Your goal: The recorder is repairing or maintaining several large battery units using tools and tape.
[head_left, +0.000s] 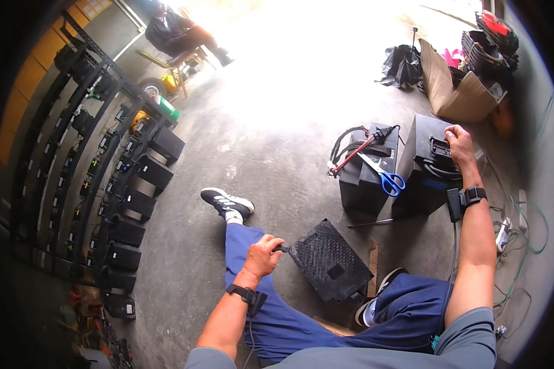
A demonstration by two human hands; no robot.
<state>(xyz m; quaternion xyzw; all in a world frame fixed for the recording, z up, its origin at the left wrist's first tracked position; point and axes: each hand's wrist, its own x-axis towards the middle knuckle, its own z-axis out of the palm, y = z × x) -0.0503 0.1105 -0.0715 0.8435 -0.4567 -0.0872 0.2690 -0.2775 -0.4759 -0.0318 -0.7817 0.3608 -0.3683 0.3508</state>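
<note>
My left hand [263, 256] is closed on a short black piece [281, 248], perhaps a cable end or plug. It juts toward the upper left corner of a flat black textured box [331, 261] on the floor between my feet. My right hand [460, 146] is closed at the far right edge of a tall black case [426, 132], beside its recessed handle and a looped black cable [442, 170]. What its fingers pinch is hidden. Left of that case stands another black case [366, 178]. Blue-handled scissors [388, 178] and a red-and-black cable [355, 152] lie on it.
A thin rod [370, 223] lies in front of the cases. Cables and a white power strip [503, 235] run along the right wall. A black rack [74, 166] of devices fills the left. An open cardboard box [452, 92] stands far right; a seated person [175, 31] is far left.
</note>
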